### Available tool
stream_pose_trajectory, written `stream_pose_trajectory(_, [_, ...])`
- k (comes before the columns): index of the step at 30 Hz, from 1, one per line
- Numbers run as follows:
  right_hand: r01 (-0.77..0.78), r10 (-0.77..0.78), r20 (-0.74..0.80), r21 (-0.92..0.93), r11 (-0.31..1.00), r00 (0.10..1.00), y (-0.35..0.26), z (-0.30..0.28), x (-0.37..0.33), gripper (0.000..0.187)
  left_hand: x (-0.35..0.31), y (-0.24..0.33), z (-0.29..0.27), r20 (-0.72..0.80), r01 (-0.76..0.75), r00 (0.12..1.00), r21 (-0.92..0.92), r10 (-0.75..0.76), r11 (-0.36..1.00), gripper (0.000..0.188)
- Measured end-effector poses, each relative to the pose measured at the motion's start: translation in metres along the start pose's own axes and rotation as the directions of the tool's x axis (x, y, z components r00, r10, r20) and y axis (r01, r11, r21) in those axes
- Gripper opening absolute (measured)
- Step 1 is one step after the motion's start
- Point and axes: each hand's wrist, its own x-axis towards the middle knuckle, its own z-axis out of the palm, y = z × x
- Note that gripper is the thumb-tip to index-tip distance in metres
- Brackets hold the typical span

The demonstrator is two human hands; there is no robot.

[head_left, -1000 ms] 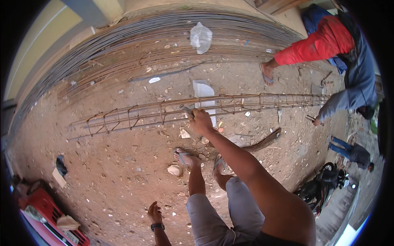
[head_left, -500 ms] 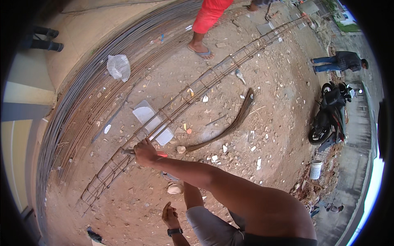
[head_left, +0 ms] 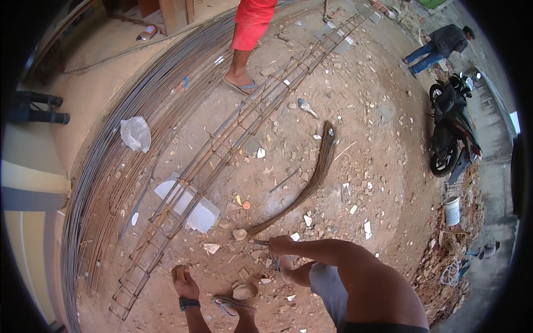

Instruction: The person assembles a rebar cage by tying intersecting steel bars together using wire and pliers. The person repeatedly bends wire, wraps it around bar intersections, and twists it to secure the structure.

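My right hand (head_left: 281, 245) is closed around a pair of pliers, whose dark metal head (head_left: 261, 242) sticks out to the left above the dirt. Its handles are hidden in my grip. Nearer the front, my left hand (head_left: 184, 282), with a black watch on the wrist, has its fingers curled; whatever they hold is too small or hidden to make out. A long rebar cage (head_left: 214, 150), steel bars tied with square stirrups, runs diagonally from the front left to the far right. Both hands are apart from it. Flat pale tile pieces (head_left: 204, 215) lie under it.
A bundle of long steel rods (head_left: 111, 150) curves along the left wall. A stick broom (head_left: 319, 166) and rubble lie right of the cage. Someone in red trousers (head_left: 254, 25) stands at its far side. A motorcycle (head_left: 447, 127), a white bucket (head_left: 452, 211) and another person (head_left: 436, 49) are at right.
My right hand has left the cage with the pliers and moved right and down. My left hand has moved left and up. The view has shifted, and the far-right person has walked on.
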Motion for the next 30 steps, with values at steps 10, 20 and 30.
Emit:
stream_pose_trajectory(10, [0.579,-0.546,0.2,-0.368,0.728,0.814,-0.075,-0.031,0.11,0.043,0.066,-0.089,0.065,0.102,-0.216,0.976,0.303,0.194,0.928,0.011])
stream_pose_trajectory(20, [0.632,-0.323,-0.559,0.751,0.194,0.764,-0.299,0.022,0.142,0.029,0.108,-0.121,0.036,-0.055,0.02,0.998,0.59,0.015,0.807,0.027])
stream_pose_trajectory(30, [0.627,-0.367,-0.582,0.779,0.007,0.726,-0.298,0.017,0.115,0.028,0.112,-0.118,0.062,0.003,0.103,0.985,-0.808,-0.172,0.58,0.022])
